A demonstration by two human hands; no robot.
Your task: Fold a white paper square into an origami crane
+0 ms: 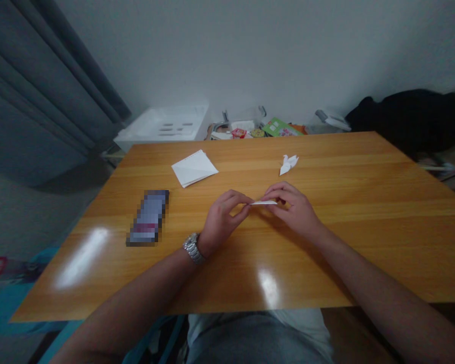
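Observation:
Between my two hands is a small piece of folded white paper (264, 202), seen nearly edge-on above the table. My left hand (224, 217), with a metal watch (193, 248) on its wrist, pinches the paper's left end between thumb and fingers. My right hand (296, 208) grips the right end, its thumb below and its fingers above. Beyond my right hand a folded paper crane (288, 164) lies on the table. Farther left rests a small stack of white paper sheets (194, 168).
On the left of the wooden table (364, 202) lies a phone (148, 217), its screen pixelated. Past the far edge are a white plastic tray (167, 124), a green packet (280, 128) and other small items. A black cloth heap (409, 119) sits at the far right.

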